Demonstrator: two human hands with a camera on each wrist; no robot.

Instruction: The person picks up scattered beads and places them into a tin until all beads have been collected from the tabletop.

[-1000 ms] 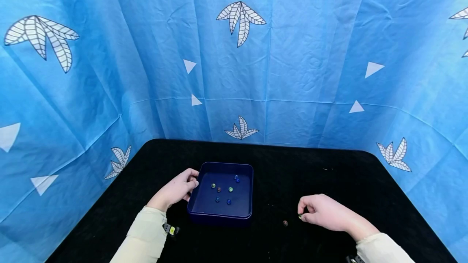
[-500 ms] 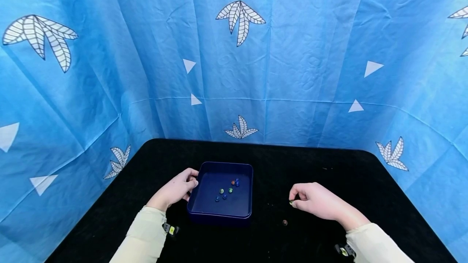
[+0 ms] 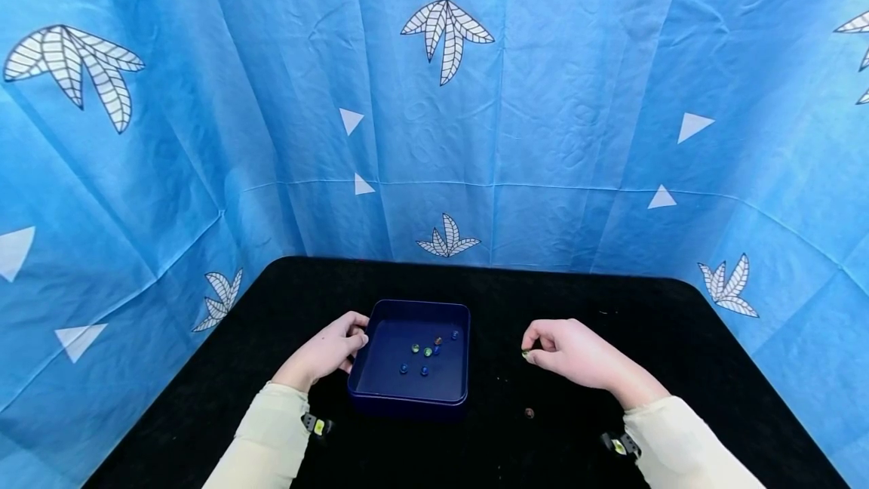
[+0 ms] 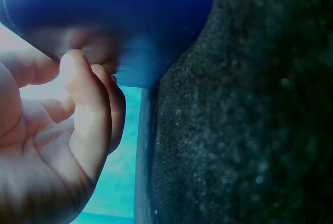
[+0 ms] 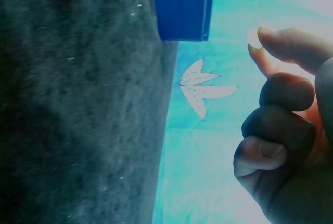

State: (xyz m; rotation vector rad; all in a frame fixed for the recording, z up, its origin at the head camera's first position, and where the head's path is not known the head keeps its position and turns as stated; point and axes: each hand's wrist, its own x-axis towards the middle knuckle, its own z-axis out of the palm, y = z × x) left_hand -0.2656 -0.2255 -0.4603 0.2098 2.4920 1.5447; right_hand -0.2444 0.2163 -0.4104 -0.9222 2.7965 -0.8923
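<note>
A square navy-blue box (image 3: 407, 400) lies on the black table with several small marbles inside, among them a green marble (image 3: 428, 352), an orange-brown marble (image 3: 437, 340) and a blue marble (image 3: 403, 368). My left hand (image 3: 326, 345) grips the box's left side; in the left wrist view its bent fingers (image 4: 88, 109) touch the outer wall. Right of the box, my right hand (image 3: 577, 353) pinches a greenish marble (image 3: 526, 354) between thumb and index finger, raised above the table. Below that hand a brownish marble (image 3: 529, 413) rests on the cloth, seen with orange swirls in the right wrist view.
Black cloth (image 3: 502, 459) covers the table, with a few light specks on it. A blue curtain (image 3: 543, 134) with leaf prints hangs behind the table and at both sides.
My right hand, with the greenish marble, has moved up and left toward the box. Several marbles inside the box have rolled to other spots. My left hand has stayed in place.
</note>
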